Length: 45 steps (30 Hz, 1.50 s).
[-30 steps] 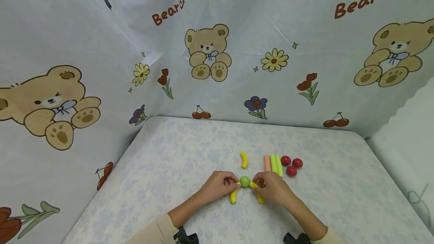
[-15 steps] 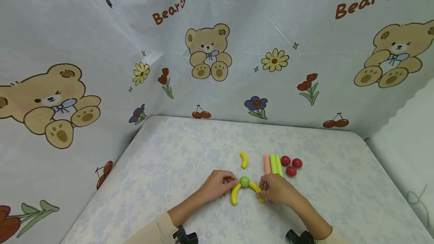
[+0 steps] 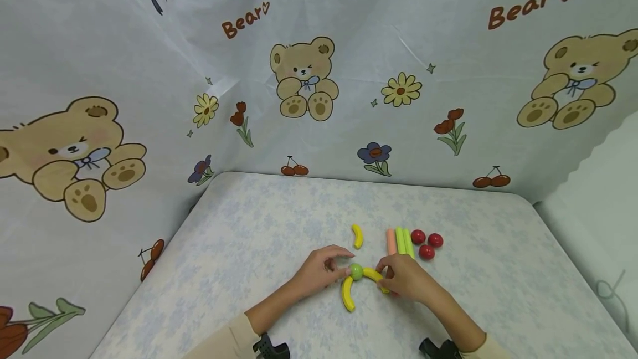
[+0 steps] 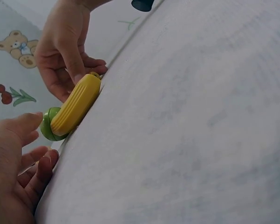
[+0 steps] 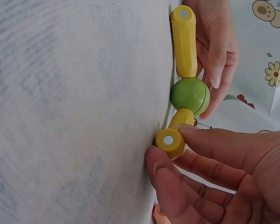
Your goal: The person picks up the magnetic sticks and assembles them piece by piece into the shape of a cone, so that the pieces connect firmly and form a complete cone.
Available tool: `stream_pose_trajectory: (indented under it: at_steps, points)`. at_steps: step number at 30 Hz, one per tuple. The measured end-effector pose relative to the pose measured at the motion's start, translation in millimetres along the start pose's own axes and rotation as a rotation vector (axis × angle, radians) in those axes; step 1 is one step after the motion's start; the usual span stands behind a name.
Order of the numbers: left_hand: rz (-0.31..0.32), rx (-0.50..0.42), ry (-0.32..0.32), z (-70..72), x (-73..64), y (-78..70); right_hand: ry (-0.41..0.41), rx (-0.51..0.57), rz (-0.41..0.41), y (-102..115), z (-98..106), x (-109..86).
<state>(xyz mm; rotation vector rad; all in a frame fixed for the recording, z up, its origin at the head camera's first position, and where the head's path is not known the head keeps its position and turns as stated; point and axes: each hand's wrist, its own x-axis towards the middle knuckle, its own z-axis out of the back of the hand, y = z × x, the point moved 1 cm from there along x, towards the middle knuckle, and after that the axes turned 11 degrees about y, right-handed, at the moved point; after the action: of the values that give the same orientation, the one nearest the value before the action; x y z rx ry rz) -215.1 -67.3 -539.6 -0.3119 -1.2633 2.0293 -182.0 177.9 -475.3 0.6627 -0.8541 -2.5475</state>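
From where I stand, the step in hand looks to be settling two curved yellow pieces against the green ball point(image 3: 356, 271), which sits on the table point(image 3: 249, 220) between the two hands. The left piece point(image 3: 347, 295) runs from the ball toward the near side; the right piece point(image 3: 372, 274) slants off to the right and near. Both seem to touch the ball. The right hand point(image 3: 408, 277) grasps the right piece, thumb and fingertips pinching its outer end (a pale disc point(image 5: 168, 140) shows in that end). The left hand point(image 3: 321, 270) is relaxed and released, thumb and fingers spread well apart at the ball's left side; the thumb comes right up to the ball, though I cannot tell whether it presses. To my mind, the next move calls for a light touch: keep the ball from rolling while the right piece's angle is adjusted. A third yellow piece point(image 3: 357, 236) lies apart on the far side, and beyond the right hand lie an orange stick point(image 3: 391, 241), two green sticks point(image 3: 404, 241) and three red balls point(image 3: 426, 252).
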Motion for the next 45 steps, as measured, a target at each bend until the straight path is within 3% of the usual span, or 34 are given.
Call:
stream_pose_trajectory:
  at_steps: [5,10,20,30,45]
  points:
    - [-0.038,0.054,0.085,0.1,-0.8,-0.2,0.006,-0.001,0.034,0.2,-0.3,-0.4]
    - [-0.033,0.036,0.132,1.0,-1.2,-0.8,0.007,0.006,0.021,1.9,-1.0,-0.5]
    - [-0.011,-0.026,0.113,1.5,-2.1,-0.9,-0.003,-0.006,-0.059,3.9,-1.3,-2.0]
    - [-0.02,-0.012,0.07,0.6,-2.8,0.5,-0.059,-0.022,-0.11,6.6,-1.2,2.8]
    - [-0.019,-0.013,0.088,2.4,-2.3,-4.8,-0.112,-0.044,-0.049,5.9,-3.9,6.4]
